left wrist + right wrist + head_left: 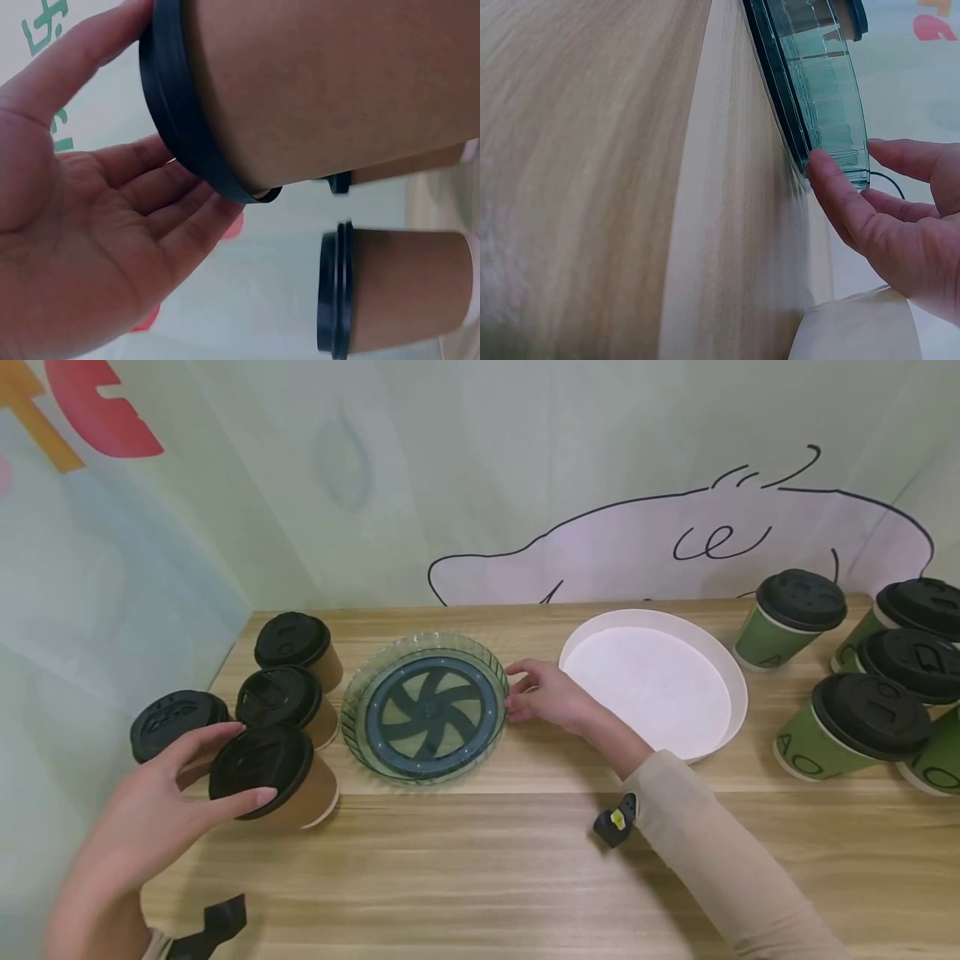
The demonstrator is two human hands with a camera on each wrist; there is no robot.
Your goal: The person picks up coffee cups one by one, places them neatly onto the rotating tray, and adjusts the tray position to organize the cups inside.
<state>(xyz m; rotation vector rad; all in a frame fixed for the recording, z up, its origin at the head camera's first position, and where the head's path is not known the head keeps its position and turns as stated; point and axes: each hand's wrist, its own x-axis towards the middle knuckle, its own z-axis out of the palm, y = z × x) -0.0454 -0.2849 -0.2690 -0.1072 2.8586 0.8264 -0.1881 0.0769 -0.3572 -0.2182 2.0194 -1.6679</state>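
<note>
Clock centred on the dish, with 12 toward the wall.

Item: dish (356,722), one, clear, ribbed, set on the table (465,877); a dark spoked disc (431,710) showed at its middle.

Item: left hand (146,810), gripping the black lid (262,764) of the nearest brown cup (315,797), at 8 o'clock; the thumb lay at the lid's 6, the fingers near its 11 (the palm stood clear of the lid in the left wrist view).

Item: right hand (551,697), fingers parted and loosely extended, tips against the dish's outer side at 3 o'clock.

Item: other brown cups (327,668), three, black-lidded; one stood at 10 o'clock, one at 9, the third farther out at 9, partly behind the left hand.

Item: tray (645,681), one, round, white, at 3 o'clock, just beyond the right hand.

Item: green cups (817,743), five, black-lidded, at about 3 o'clock past the tray (one cut by the view's edge).

Item: wall (450,485), pale, bearing a line drawing at 1 to 2 o'clock.
</note>
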